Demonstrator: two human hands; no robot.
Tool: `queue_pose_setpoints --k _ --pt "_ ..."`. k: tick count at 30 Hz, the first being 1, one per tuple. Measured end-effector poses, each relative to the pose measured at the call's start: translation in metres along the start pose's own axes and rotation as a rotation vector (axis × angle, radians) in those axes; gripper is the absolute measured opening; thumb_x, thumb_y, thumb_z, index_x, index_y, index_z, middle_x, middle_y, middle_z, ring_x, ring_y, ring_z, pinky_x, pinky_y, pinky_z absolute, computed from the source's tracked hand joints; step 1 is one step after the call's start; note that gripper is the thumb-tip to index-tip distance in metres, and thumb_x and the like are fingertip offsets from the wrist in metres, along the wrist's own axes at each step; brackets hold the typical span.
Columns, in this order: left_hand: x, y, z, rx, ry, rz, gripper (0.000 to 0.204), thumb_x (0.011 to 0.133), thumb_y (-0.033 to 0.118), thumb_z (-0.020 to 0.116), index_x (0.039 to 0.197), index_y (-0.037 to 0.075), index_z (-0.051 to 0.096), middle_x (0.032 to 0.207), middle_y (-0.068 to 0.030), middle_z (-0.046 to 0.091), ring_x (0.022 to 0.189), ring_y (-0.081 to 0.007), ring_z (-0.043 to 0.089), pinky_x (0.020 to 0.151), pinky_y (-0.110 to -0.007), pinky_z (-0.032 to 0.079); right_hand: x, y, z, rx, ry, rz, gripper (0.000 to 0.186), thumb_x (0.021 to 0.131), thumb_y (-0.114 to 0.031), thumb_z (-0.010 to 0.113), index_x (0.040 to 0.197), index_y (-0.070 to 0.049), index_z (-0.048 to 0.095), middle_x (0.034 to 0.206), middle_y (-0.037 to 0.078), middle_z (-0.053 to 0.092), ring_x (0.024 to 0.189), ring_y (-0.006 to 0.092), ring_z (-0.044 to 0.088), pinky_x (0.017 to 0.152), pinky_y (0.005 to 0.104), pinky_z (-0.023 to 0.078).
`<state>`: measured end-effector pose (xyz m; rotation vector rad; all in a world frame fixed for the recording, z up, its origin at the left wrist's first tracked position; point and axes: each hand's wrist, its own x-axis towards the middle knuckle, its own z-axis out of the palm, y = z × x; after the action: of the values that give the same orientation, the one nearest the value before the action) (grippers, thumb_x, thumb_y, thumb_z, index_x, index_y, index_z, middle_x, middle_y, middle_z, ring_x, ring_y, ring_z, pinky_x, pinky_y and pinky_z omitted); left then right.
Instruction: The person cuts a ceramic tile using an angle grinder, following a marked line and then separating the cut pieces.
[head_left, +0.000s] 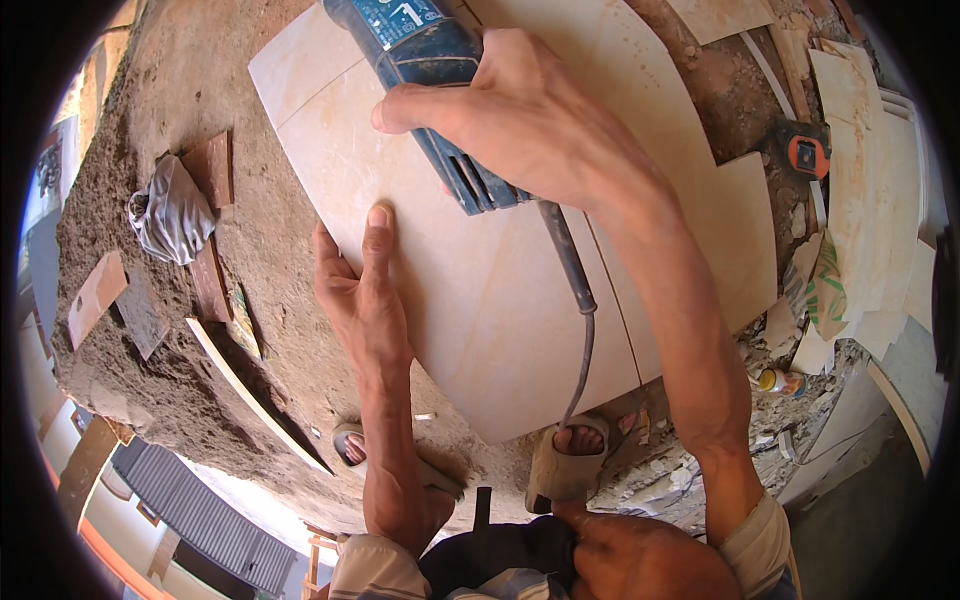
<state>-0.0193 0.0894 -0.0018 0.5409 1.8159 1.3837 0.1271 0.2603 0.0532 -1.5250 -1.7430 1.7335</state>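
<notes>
My right hand (545, 125) is wrapped round the body of a blue angle grinder (425, 60), holding it over a large cream floor tile (500, 340). The grinder's head runs out of the top of the picture, so its disc is hidden. From its rear end a dark power cord (588, 350) hangs down toward my foot. My left hand (365, 300) grips the tile's left edge, thumb lying on top and fingers at the rim. Dark straight lines run across the tile; whether they are marks or cuts I cannot tell.
Bare ground lies left, with a bunched grey cloth (175, 212), broken tile pieces (97, 298) and a thin curved strip (250, 385). At right are an orange-and-black tape measure (806, 152), stacked tile offcuts (870, 190), rubble and a small yellow container (780, 381). My sandalled foot (572, 460) is near the tile.
</notes>
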Motion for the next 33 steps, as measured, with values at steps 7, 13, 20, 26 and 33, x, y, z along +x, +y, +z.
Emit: queue_pose_setpoints --k 7,13,20,26,33 --pt "-0.002 0.005 0.002 0.042 -0.002 -0.018 0.061 0.11 0.022 0.079 0.153 -0.013 0.053 0.133 -0.0209 0.076 0.116 -0.0203 0.076 0.102 -0.032 0.061 -0.006 -0.001 -0.002 -0.023 -0.001 -0.009 0.042 0.083 -0.039 0.078 0.063 -0.004 0.064 0.06 0.013 0.063 0.054 0.0252 0.062 0.059 0.0442 0.052" --pt "0.0 0.001 0.001 0.006 -0.022 0.006 0.063 0.11 0.024 0.079 0.153 -0.012 0.053 0.134 -0.0219 0.076 0.118 -0.0214 0.076 0.104 -0.034 0.061 -0.007 0.001 -0.002 -0.019 0.009 -0.029 0.042 0.083 -0.038 0.078 0.062 -0.005 0.063 0.058 0.012 0.061 0.052 0.0245 0.059 0.057 0.0443 0.051" --pt "-0.001 0.0 0.0 0.031 -0.001 -0.005 0.06 0.11 0.026 0.08 0.153 -0.009 0.056 0.133 -0.0207 0.076 0.116 -0.0206 0.075 0.102 -0.034 0.061 -0.011 0.003 -0.001 -0.004 0.032 -0.028 0.042 0.083 -0.038 0.077 0.061 -0.005 0.062 0.057 0.012 0.061 0.051 0.0242 0.058 0.056 0.0445 0.05" --pt "0.0 0.0 0.001 0.028 0.004 0.005 0.055 0.11 0.029 0.081 0.15 -0.004 0.061 0.13 -0.0177 0.078 0.111 -0.0175 0.075 0.098 -0.033 0.061 -0.007 0.013 0.002 0.031 0.008 -0.074 0.042 0.082 -0.038 0.077 0.061 -0.005 0.061 0.057 0.012 0.061 0.051 0.0242 0.058 0.056 0.044 0.05" --pt "-0.001 0.0 0.002 0.029 0.007 0.007 0.053 0.111 0.027 0.079 0.15 -0.003 0.061 0.129 -0.0176 0.078 0.11 -0.0174 0.075 0.097 -0.033 0.061 -0.012 0.009 0.001 0.024 0.013 -0.041 0.044 0.083 -0.038 0.076 0.06 -0.004 0.06 0.056 0.013 0.059 0.05 0.0243 0.056 0.056 0.0448 0.05"
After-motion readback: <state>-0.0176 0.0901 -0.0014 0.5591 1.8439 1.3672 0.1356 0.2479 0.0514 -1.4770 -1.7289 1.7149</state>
